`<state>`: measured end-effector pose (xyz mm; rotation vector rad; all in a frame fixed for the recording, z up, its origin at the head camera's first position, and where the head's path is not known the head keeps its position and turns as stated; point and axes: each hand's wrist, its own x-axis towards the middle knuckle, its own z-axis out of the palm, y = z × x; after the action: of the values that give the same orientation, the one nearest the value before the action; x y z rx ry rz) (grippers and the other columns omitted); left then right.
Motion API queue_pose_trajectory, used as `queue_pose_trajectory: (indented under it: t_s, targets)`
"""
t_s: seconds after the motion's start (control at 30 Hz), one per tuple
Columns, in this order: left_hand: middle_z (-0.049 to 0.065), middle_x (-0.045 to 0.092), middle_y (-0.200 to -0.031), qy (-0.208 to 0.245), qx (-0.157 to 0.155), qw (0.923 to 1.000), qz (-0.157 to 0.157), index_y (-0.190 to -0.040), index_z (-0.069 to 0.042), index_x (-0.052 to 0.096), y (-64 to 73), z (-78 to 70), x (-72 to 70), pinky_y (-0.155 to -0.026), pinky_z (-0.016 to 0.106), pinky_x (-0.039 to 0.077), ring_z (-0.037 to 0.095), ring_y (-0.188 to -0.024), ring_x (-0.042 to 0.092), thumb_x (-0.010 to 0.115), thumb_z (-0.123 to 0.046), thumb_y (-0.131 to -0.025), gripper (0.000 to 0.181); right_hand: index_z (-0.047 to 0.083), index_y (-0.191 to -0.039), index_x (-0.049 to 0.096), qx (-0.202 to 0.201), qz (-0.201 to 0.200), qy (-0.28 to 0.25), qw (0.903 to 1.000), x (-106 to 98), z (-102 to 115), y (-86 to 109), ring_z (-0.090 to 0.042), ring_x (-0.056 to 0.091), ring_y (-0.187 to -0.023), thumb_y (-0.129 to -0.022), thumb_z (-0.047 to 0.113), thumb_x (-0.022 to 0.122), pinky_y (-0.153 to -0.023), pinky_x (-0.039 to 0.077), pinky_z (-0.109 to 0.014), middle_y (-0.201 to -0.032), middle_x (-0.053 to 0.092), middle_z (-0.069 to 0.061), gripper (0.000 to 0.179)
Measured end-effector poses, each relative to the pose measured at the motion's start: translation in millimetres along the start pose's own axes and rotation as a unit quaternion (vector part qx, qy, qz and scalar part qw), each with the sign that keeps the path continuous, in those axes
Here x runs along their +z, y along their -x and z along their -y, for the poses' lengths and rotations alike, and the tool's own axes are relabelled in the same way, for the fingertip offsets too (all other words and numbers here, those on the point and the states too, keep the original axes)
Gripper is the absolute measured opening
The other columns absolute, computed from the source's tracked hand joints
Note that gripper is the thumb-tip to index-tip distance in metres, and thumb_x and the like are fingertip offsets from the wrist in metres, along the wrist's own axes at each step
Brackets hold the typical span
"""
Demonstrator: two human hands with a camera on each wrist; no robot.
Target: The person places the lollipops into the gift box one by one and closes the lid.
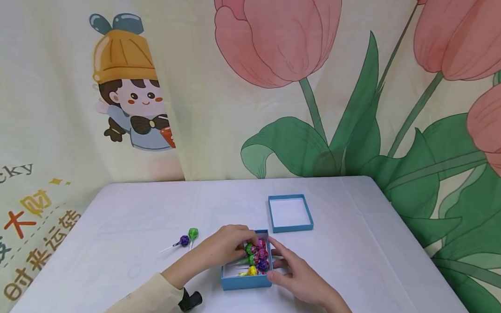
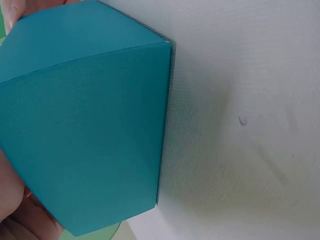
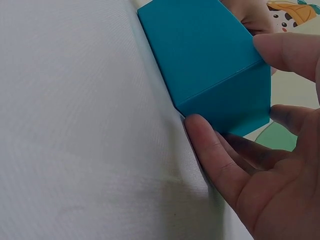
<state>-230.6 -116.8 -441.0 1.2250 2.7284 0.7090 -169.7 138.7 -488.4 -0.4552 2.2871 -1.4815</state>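
Note:
A blue box stands on the table with several wrapped lollipops inside, their sticks pointing left. My left hand reaches in over its left side, and its fingers pinch a red-and-green lollipop. Beside that lie pink lollipops, a purple lollipop and a yellow lollipop. My right hand holds the box from the right, thumb at the near corner and fingers along the side. In the right wrist view the thumb meets the box's upper edge.
A purple lollipop and a green lollipop lie on the table left of the box. Behind the box to the right rests a shallow blue lid, white inside. A printed cloth hangs behind the table.

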Motion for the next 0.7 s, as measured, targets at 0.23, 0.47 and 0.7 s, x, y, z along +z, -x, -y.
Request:
queue_pose_trajectory:
  t_s: [0.23, 0.47, 0.7]
  targets:
    - [-0.001, 0.073, -0.109, -0.012, -0.010, 0.9998, 0.013, -0.114, -0.015, 0.076, -0.7, 0.9, 2.2, -0.080, 0.023, 0.057, 0.013, -0.089, 0.066, 0.081, -0.001, -0.092, 0.027, 0.041, -0.168, 0.024, -0.002, 0.001, -0.007, 1.0000, -0.4, 0.4, 1.8, -0.027, 0.060, -0.130, -0.102, 0.041, 0.071, -0.101, 0.057, -0.042, -0.159, 0.049, -0.015, 0.081]
    - [0.000, 0.073, -0.112, -0.017, -0.017, 0.9996, 0.018, -0.117, -0.016, 0.076, -1.2, 1.5, 3.4, -0.082, 0.024, 0.058, 0.014, -0.091, 0.067, 0.081, -0.002, -0.092, 0.029, 0.041, -0.169, 0.023, -0.007, 0.001, -0.012, 0.9999, -1.1, 0.5, 2.0, -0.027, 0.060, -0.130, -0.102, 0.040, 0.071, -0.101, 0.057, -0.040, -0.159, 0.049, -0.016, 0.082]
    - [-0.001, 0.073, -0.109, -0.025, -0.003, 0.9996, 0.014, -0.114, -0.016, 0.076, 0.2, -0.1, 1.2, -0.082, 0.025, 0.059, 0.015, -0.092, 0.068, 0.081, 0.001, -0.091, 0.029, 0.040, -0.169, 0.023, -0.008, 0.002, -0.011, 0.9999, -0.9, -1.0, 1.3, -0.027, 0.059, -0.131, -0.103, 0.040, 0.070, -0.101, 0.057, -0.040, -0.160, 0.048, -0.016, 0.081]
